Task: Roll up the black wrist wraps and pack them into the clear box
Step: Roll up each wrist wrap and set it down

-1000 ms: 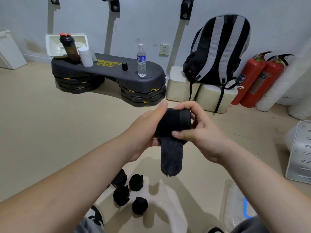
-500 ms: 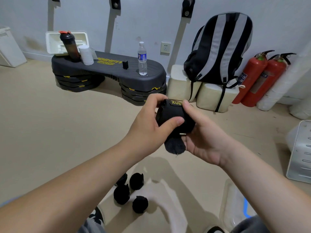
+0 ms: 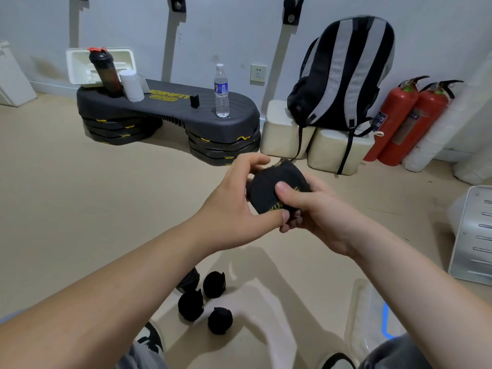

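The left hand [image 3: 234,206] curls its fingers round a rolled black wrist wrap [image 3: 269,186] held in mid-air; the right hand [image 3: 316,217] grips it too, thumb on top; more rolled wraps [image 3: 214,284] lie on the near floor; the clear box [image 3: 368,310] sits near right.

Black and yellow over beige.
The black rolled fabric wrist wrap [image 3: 266,187] carries yellow lettering; the four rolled wraps [image 3: 214,284] below are plain black, and the smooth floor [image 3: 80,195] is beige. The tall fabric backpack [image 3: 346,73] is striped black and grey. The two metal fire extinguishers [image 3: 396,121] are red. The black plastic step platform [image 3: 170,110] bears yellow lettering. The clear plastic water bottle [image 3: 221,91] has a blue label, and the dark shaker bottle [image 3: 105,73] has a red lid. The clear plastic box [image 3: 364,310] shows a blue mark.
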Motion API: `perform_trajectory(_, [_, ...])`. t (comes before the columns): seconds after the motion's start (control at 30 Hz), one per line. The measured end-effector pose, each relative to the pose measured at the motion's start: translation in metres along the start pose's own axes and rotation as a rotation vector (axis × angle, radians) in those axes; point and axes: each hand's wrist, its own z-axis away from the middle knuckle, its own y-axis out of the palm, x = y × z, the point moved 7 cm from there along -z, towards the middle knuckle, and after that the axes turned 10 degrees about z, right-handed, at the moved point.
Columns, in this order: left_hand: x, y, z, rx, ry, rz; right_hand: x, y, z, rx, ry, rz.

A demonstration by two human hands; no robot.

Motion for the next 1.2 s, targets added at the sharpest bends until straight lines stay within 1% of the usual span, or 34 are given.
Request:
perform_trajectory(0.1, [0.003,0.007,0.003,0.122,-0.102,0.126,-0.003,-0.003,0.001,-0.008,-0.052,0.032])
perform_trajectory(0.2, [0.005,0.0,0.001,0.135,-0.133,0.198,-0.004,0.0,0.002,0.047,-0.061,-0.04])
perform_trajectory(0.3, [0.008,-0.007,-0.001,0.121,-0.145,0.204,-0.006,0.001,0.002,0.112,-0.054,-0.12])
perform_trajectory(0.37, [0.008,-0.007,0.0,0.101,-0.142,0.19,-0.008,0.001,0.002,0.135,-0.032,-0.13])
perform_trajectory(0.47, [0.009,-0.002,0.004,0.076,-0.152,0.137,-0.015,0.004,0.009,0.203,0.044,-0.056])
perform_trajectory(0.53, [0.008,0.007,0.008,0.099,-0.145,0.087,-0.024,0.005,0.017,0.228,0.115,0.016])
perform_trajectory(0.63, [0.007,0.028,0.016,0.168,-0.145,0.013,-0.038,0.001,0.032,0.206,0.165,0.04])
perform_trajectory(0.73, [0.012,0.051,0.022,0.263,-0.19,0.017,-0.052,-0.006,0.048,0.162,0.137,-0.035])
perform_trajectory(0.83, [0.018,0.078,0.027,0.35,-0.185,0.028,-0.07,-0.023,0.063,0.081,0.116,-0.04])
perform_trajectory(0.9, [0.025,0.097,0.029,0.383,-0.213,0.035,-0.086,-0.038,0.075,0.004,0.149,0.043])
perform_trajectory(0.97, [0.036,0.116,0.027,0.411,-0.272,0.048,-0.101,-0.053,0.084,-0.036,0.212,0.198])
perform_trajectory(1.03, [0.05,0.134,0.022,0.435,-0.328,0.034,-0.117,-0.065,0.091,-0.014,0.32,0.356])
perform_trajectory(1.1, [0.063,0.152,0.015,0.441,-0.355,-0.03,-0.139,-0.08,0.094,0.013,0.445,0.467])
perform_trajectory(1.2, [0.085,0.179,0.008,0.415,-0.405,-0.036,-0.175,-0.1,0.092,0.012,0.554,0.48])
